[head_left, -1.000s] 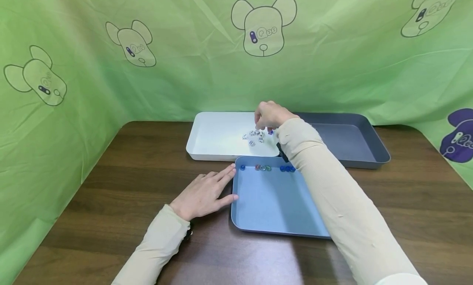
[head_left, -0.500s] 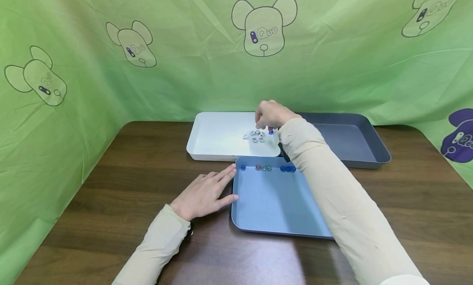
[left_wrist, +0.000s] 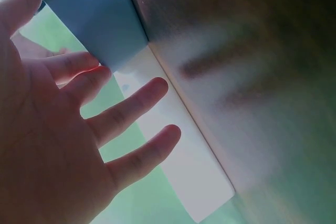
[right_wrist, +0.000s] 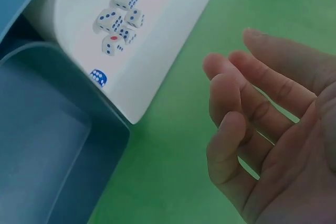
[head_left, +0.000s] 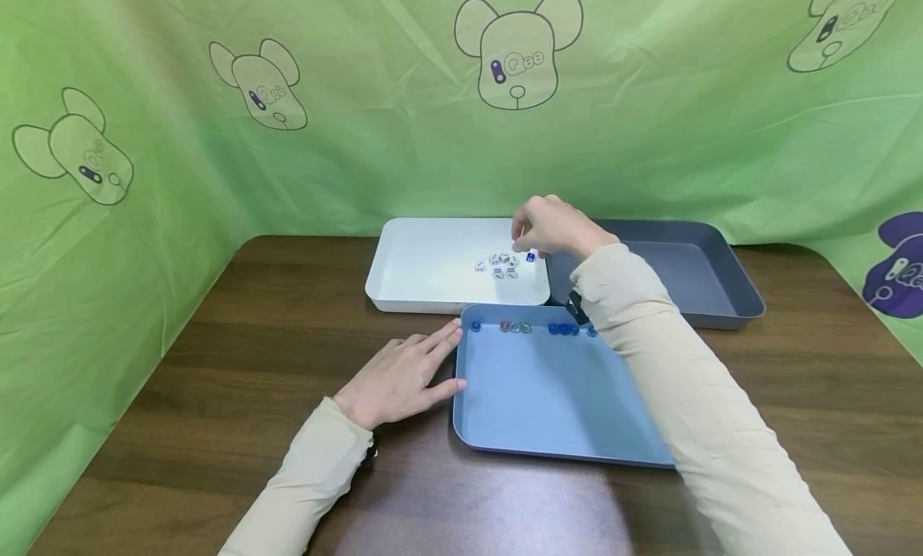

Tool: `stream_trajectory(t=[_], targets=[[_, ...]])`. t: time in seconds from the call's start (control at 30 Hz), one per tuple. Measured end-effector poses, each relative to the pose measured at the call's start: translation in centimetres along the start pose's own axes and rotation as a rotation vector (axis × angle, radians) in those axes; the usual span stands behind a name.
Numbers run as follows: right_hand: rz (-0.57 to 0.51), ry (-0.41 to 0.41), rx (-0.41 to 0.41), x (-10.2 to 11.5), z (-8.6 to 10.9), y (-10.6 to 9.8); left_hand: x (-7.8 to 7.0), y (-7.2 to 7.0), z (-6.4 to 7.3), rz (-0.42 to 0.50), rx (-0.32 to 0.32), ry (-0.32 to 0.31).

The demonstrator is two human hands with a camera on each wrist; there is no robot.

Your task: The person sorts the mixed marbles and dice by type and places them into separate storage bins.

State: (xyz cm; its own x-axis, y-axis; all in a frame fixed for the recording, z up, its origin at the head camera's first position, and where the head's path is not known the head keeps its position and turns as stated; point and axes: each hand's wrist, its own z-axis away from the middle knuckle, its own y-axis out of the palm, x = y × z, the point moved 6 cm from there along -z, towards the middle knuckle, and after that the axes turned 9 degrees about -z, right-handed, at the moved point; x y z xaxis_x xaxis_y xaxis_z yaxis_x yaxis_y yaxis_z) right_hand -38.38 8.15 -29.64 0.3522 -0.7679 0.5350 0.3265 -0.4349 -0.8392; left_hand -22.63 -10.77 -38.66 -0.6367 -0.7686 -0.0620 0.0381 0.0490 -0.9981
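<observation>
Since the right hand is way closer, fingers loosely curled, nothing pinched afaict | blue die in white tray, just below its fingertips | left hand spread, touching light blue tray

I read what looks like "Qee" on the mouse heads printed across the green curtain. The white dice show me blue dots, one also a red dot, and the blue die white dots.
</observation>
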Motion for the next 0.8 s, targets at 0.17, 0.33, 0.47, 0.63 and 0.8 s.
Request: stream_trajectory(t=[0.17,0.33,0.47,0.63,0.8], targets=[[-0.015,-0.02,-0.029,-0.3,1.6,-0.4,-0.1,0.0,0.0,0.006,0.003,0.002],[-0.05,-0.014,-0.055,-0.5,3.2,-0.7,-0.1,0.0,0.1,0.011,0.007,0.0],[-0.046,-0.02,-0.075,-0.5,4.4,-1.0,-0.1,-0.1,0.1,0.012,0.002,0.003],[-0.01,-0.059,-0.111,-0.6,5.8,-1.2,-0.1,-0.1,0.1,0.006,-0.004,0.004],[0.011,-0.072,-0.136,-1.1,7.0,-1.2,-0.1,-0.1,0.1,0.002,-0.004,0.006]])
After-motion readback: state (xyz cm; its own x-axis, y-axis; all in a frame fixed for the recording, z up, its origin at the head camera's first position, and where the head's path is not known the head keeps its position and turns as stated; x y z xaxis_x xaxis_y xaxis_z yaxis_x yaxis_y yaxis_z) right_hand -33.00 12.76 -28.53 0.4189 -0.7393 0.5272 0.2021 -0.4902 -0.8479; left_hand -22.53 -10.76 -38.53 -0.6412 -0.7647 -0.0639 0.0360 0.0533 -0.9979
